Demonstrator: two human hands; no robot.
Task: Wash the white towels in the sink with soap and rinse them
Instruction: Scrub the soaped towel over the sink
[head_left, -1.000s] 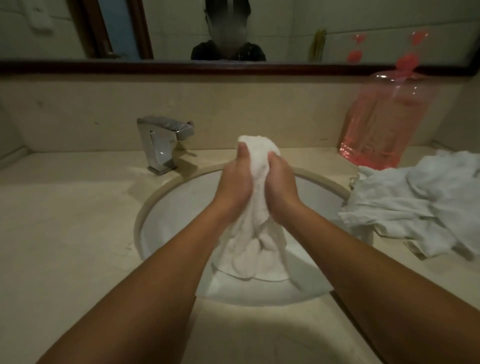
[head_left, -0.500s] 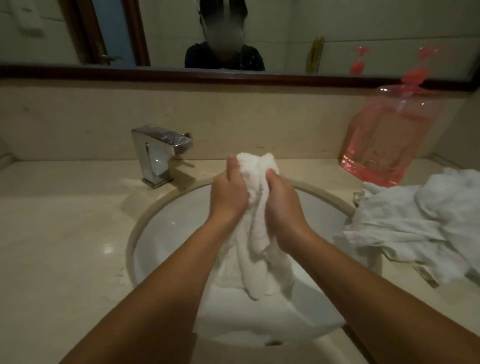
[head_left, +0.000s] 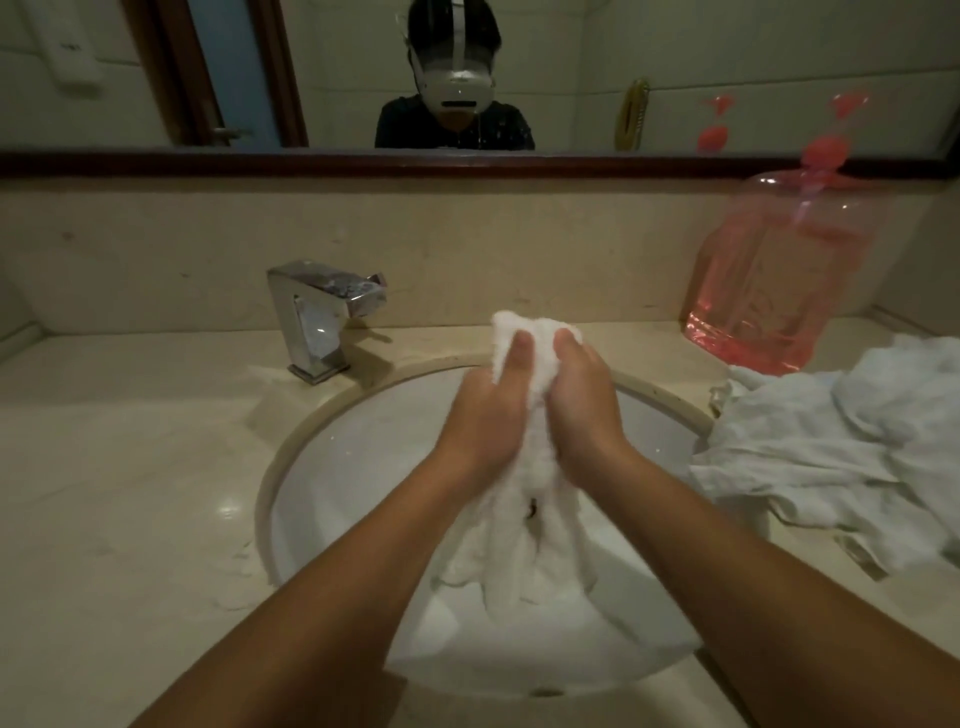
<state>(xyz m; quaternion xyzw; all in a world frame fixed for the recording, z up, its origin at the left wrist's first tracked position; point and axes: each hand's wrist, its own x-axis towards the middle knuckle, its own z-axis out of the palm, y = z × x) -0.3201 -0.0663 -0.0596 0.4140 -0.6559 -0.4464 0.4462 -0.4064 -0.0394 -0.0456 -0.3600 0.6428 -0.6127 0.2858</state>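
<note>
A white towel (head_left: 524, 525) hangs bunched over the round white sink (head_left: 363, 441). My left hand (head_left: 488, 410) grips its upper part from the left, and my right hand (head_left: 582, 405) grips it from the right, thumbs up side by side. The towel's top pokes out above my thumbs; its lower folds drape into the basin. A heap of other white towels (head_left: 841, 457) lies on the counter right of the sink. A pink soap bottle (head_left: 774, 280) with a pump stands behind that heap.
A chrome faucet (head_left: 317, 317) stands at the sink's back left, with no water running. The beige counter (head_left: 119, 467) spreads to the left. A mirror with a dark wooden frame (head_left: 467, 161) runs above the backsplash.
My hands have kept rubbing the towel together and shifted slightly. The camera has tilted down, bringing more of the basin into view.
</note>
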